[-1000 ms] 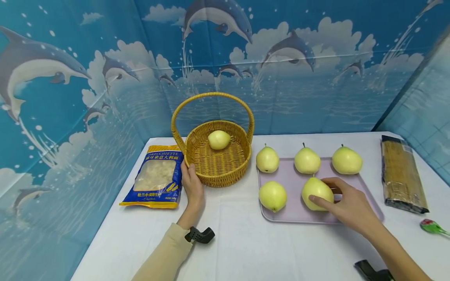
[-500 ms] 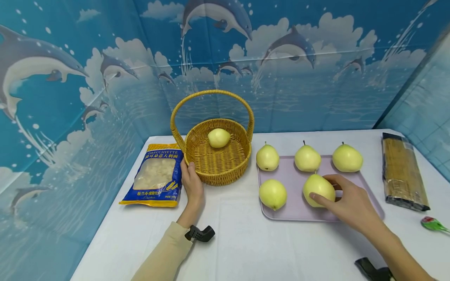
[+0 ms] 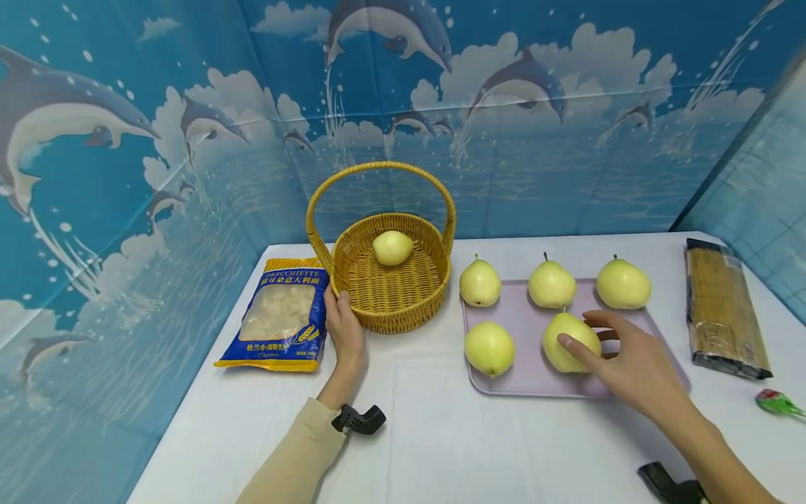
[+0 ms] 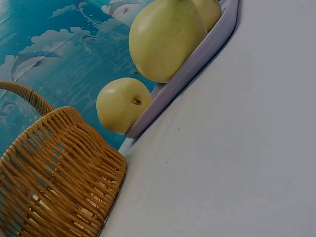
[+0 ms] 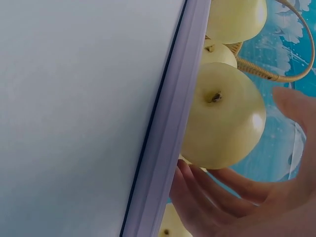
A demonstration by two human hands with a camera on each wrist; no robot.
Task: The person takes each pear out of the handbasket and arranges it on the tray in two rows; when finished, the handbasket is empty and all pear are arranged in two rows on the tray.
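Observation:
My left hand (image 3: 345,334) rests against the left outer wall of a woven basket (image 3: 397,320), its fingers extended between basket and pasta bag. One yellow-green pear (image 3: 393,248) lies inside the basket. My right hand (image 3: 636,357) is around the right side of a pear (image 3: 563,343) at the front of a lilac tray (image 3: 535,383). In the right wrist view the thumb (image 5: 296,106) stands off this pear (image 5: 224,118), while the fingertips are close beneath it. Another pear (image 3: 489,349) sits on the tray to its left, with three more along the back.
A blue and yellow bag of orecchiette (image 3: 277,315) lies left of the basket. To the right of the tray are a dark-ended pack of long pasta (image 3: 724,308) and a green and red small item (image 3: 779,402). A dolphin-print curtain (image 3: 403,140) hangs behind the table.
My right hand's fingers have spread away from the pear, which stands slightly right of where it was a second ago. My left hand and the basket have stayed put.

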